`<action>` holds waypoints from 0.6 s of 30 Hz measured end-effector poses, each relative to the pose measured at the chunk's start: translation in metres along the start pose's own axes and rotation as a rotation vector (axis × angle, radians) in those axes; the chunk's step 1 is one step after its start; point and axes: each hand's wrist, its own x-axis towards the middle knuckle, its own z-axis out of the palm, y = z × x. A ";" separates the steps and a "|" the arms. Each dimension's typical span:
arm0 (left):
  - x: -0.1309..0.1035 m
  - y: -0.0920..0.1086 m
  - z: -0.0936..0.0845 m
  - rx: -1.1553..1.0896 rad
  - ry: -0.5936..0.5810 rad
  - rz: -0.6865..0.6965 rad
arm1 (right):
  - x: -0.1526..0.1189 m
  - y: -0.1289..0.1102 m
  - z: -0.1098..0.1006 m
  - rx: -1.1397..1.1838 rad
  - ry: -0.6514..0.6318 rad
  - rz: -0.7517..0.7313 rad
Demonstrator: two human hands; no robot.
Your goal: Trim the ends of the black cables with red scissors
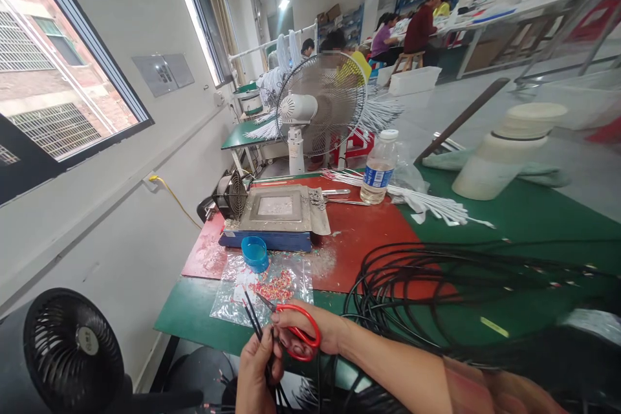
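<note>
Near the bottom middle, my left hand (261, 362) is closed around a few black cables (251, 310), their ends pointing up and away from me. Right beside it, my right hand (303, 330) grips red-handled scissors (316, 326), with the fingers through the loops. The scissor blades point up and left, close to the cable ends. Under the tips lies a clear plastic bag (220, 301) strewn with small red and yellow scraps (275, 286). A blue cup (255, 255) stands on the bag's far part.
A blue-based solder pot (264, 240) with a small fan (231, 195) sits behind the bag. Coiled black cables (378, 284) spread rightward. A liquid-filled bottle (378, 168), white cables (436, 207) and a white container (504, 155) stand or lie farther back. A black fan (72, 343) is left.
</note>
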 end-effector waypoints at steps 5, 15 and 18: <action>0.003 -0.001 -0.004 0.003 -0.050 -0.027 | 0.000 -0.001 -0.001 -0.005 0.032 0.084; 0.003 0.003 -0.008 0.085 -0.090 -0.040 | 0.002 0.000 -0.003 0.044 0.038 0.170; 0.004 0.000 -0.010 0.098 -0.106 -0.018 | 0.002 -0.001 -0.002 0.067 0.045 0.215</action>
